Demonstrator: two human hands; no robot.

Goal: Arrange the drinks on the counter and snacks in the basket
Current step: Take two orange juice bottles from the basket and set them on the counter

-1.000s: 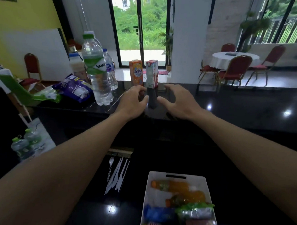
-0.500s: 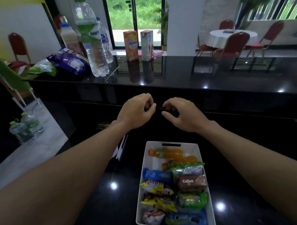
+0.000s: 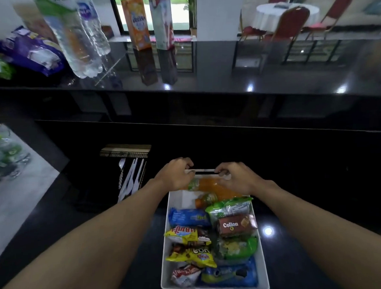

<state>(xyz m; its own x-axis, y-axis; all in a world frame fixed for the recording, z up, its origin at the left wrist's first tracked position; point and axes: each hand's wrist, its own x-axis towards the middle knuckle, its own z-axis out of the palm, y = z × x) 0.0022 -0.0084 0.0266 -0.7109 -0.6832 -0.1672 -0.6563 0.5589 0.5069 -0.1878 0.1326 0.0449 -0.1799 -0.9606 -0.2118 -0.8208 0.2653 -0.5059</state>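
A white basket stands on the low black counter, packed with snack packets such as a brown Collon box and a blue packet. Two orange drink bottles lie at its far end: one across the rim and another just below it. My left hand sits over the far bottle's cap end with its fingers curled. My right hand sits curled over the other end. Whether either hand grips the bottle is hidden.
On the raised black counter behind stand two water bottles, an orange carton and a pale carton, with a purple snack bag at the left. White plastic cutlery lies left of the basket.
Both hands came back from the cartons on the raised counter and dropped onto the far end of the basket. The view tilted down with them.
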